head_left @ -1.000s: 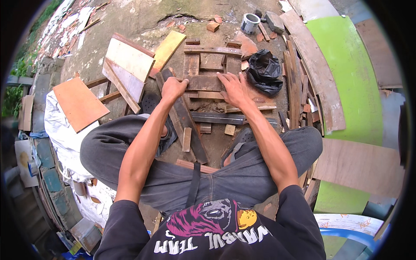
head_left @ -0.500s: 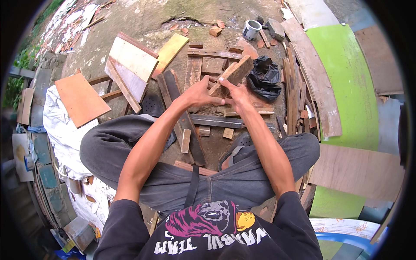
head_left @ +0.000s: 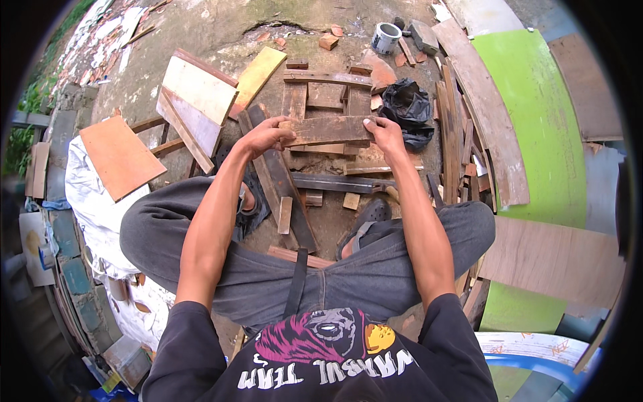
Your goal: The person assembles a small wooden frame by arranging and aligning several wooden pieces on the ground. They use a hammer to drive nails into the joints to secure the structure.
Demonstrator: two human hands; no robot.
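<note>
One short board [head_left: 326, 130], gripped at both ends: left hand [head_left: 265, 137] fingers closed round one, right hand [head_left: 386, 136] pinching the other, probably to keep it steady. It's over the wooden frame's [head_left: 295, 100] near end, can't tell if touching. Shirt [head_left: 321, 362] has white lettering; tin's [head_left: 386, 38] print's too small.

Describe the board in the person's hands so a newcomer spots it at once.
Start at the person's grey trousers, legs folded, and look up the picture along the forearms. There, a short, worn brown board spans from the left hand to the right hand. Unlike the loose planks lying around, it alone is held, gripped at both ends.
</note>
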